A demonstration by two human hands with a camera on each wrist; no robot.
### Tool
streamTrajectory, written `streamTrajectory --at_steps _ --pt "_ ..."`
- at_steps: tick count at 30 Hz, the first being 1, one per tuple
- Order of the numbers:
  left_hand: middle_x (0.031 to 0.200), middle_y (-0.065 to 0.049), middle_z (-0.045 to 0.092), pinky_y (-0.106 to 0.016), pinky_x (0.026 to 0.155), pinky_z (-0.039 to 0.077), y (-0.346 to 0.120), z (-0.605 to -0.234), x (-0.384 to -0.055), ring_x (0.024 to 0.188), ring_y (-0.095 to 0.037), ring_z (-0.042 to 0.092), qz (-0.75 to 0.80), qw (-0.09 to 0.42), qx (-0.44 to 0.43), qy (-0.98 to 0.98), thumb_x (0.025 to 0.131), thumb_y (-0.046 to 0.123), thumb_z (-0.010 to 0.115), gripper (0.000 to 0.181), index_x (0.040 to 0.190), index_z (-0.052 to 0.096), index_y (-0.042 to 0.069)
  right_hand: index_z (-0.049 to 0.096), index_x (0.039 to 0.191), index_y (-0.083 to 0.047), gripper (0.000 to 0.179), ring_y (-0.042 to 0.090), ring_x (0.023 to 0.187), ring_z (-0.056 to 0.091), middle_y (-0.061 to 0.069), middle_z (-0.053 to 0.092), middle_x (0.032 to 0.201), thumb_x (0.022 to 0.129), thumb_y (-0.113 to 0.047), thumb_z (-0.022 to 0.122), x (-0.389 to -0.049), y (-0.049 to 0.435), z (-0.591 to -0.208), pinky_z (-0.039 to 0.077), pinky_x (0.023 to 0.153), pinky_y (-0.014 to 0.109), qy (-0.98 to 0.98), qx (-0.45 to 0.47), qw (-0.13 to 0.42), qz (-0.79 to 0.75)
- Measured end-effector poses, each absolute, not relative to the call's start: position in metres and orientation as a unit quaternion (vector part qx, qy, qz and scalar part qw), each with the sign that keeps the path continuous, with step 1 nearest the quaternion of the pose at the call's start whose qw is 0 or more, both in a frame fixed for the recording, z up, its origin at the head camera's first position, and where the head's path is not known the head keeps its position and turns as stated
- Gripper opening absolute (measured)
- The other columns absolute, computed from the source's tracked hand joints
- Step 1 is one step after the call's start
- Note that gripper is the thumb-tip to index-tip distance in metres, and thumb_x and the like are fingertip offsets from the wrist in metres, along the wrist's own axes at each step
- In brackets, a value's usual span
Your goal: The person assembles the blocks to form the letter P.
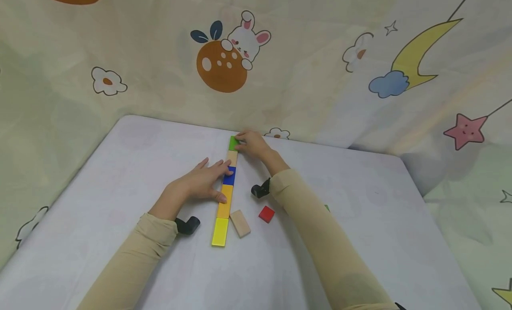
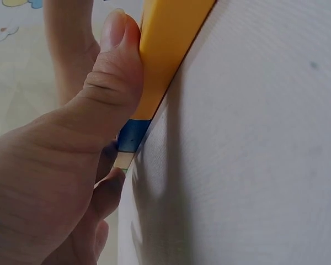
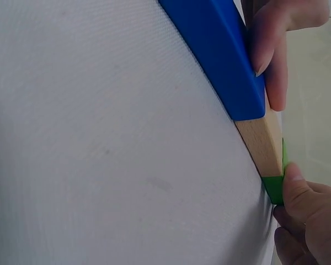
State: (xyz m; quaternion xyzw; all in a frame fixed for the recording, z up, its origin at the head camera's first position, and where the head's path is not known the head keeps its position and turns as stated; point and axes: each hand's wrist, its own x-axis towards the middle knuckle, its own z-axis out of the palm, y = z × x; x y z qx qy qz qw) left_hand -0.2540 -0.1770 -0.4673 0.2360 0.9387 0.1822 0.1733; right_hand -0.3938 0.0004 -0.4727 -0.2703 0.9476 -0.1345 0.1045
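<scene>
A straight row of blocks runs away from me: a yellow block [image 1: 220, 232] nearest, then an orange block [image 1: 224, 207], a blue block [image 1: 229, 179], a plain wooden block [image 1: 232, 157] and a green block [image 1: 233, 143] at the far end. My left hand [image 1: 200, 181] is spread along the row's left side, thumb on the orange block and fingertips at the blue one. With thumb and fingers, my right hand [image 1: 256, 145] pinches the green block; the right wrist view shows it against the wooden block's end.
Right of the row lie a loose plain wooden block [image 1: 240, 223] and a small red block [image 1: 266, 214]. A bit of green [image 1: 327, 208] shows past the right sleeve, mostly hidden. Behind the white table [image 1: 152, 136] hangs a printed cloth [image 1: 304, 87], close to the row's far end.
</scene>
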Motion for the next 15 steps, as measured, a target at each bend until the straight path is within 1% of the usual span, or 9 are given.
streamTrajectory --at_steps 7,15 --pt "0.159 -0.006 0.022 -0.052 0.120 -0.006 -0.1762 -0.4665 -0.2542 0.147 -0.025 0.018 0.184 0.176 0.234 0.938 0.069 0.062 0.072 0.087 0.139 0.045 0.019 0.053 0.135 -0.013 0.047 0.019 0.135 0.043 0.003 0.054 0.139 0.093 -0.032 0.060 -0.3939 0.0014 -0.4721 0.031 0.115 0.032 0.946 -0.281 0.098 -0.130" --pt "0.158 -0.005 0.023 -0.051 0.120 -0.007 -0.1767 -0.4672 -0.2544 0.148 -0.025 0.016 0.179 0.177 0.233 0.940 0.068 0.065 0.070 0.090 0.141 0.044 0.020 0.052 0.136 -0.015 0.047 0.020 0.137 0.040 0.002 0.051 0.142 0.093 -0.032 0.060 -0.3915 0.0008 -0.4691 0.029 0.116 0.033 0.946 -0.270 0.114 -0.140"
